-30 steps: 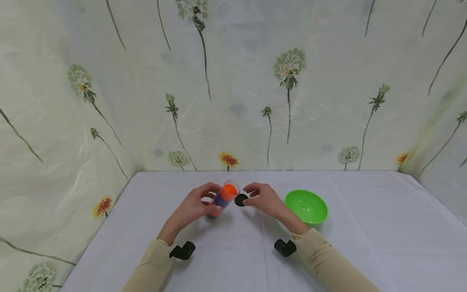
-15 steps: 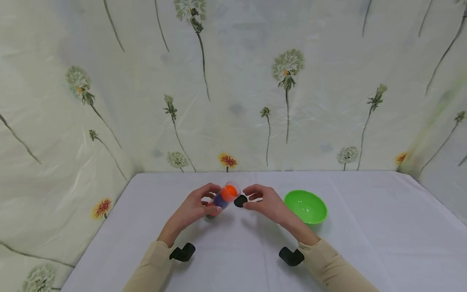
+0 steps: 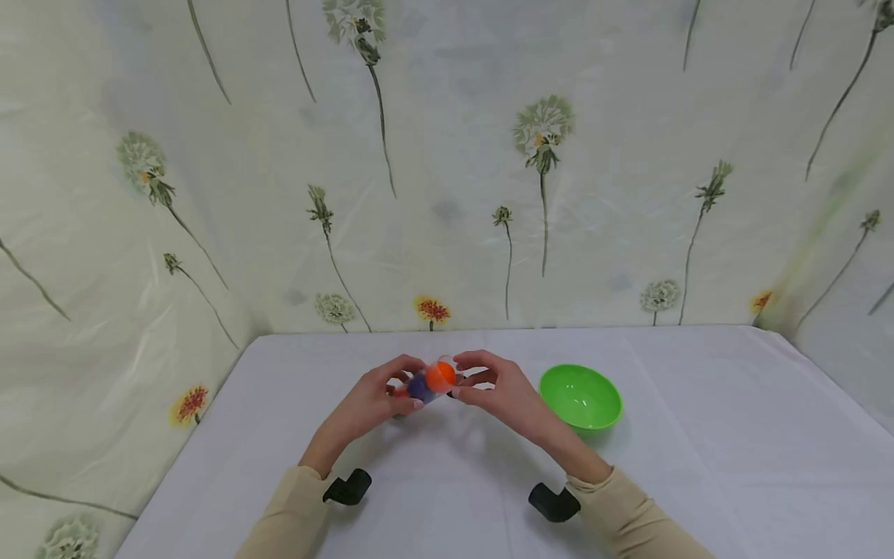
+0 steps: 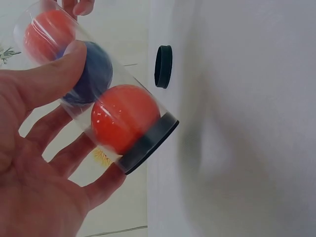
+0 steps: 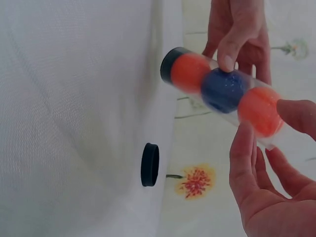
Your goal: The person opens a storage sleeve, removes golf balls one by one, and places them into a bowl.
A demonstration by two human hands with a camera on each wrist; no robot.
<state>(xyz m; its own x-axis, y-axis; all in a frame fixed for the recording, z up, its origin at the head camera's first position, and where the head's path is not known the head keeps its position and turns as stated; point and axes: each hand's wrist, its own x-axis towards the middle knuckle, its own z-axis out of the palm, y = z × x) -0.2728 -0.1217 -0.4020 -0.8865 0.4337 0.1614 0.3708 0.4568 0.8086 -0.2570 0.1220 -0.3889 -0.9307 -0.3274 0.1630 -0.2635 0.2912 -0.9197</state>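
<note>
A clear tube holds an orange ball, a blue ball and another orange ball in a row. My left hand grips this tube around its middle, thumb over the blue ball. A black cap covers its lower end; the uncapped end tilts up toward my right hand. The right thumb and fingers are spread around that end, beside the orange ball; whether they press on it is unclear. A loose black cap lies on the table, mostly hidden in the head view.
A green bowl stands on the white-covered table, just right of my right hand. Behind it hangs a flower-patterned backdrop. Black wrist devices sit at both cuffs.
My right hand has moved left to the tube's uncapped end and now partly covers the loose cap. The left hand keeps its grip, and the tube leans more to the right.
</note>
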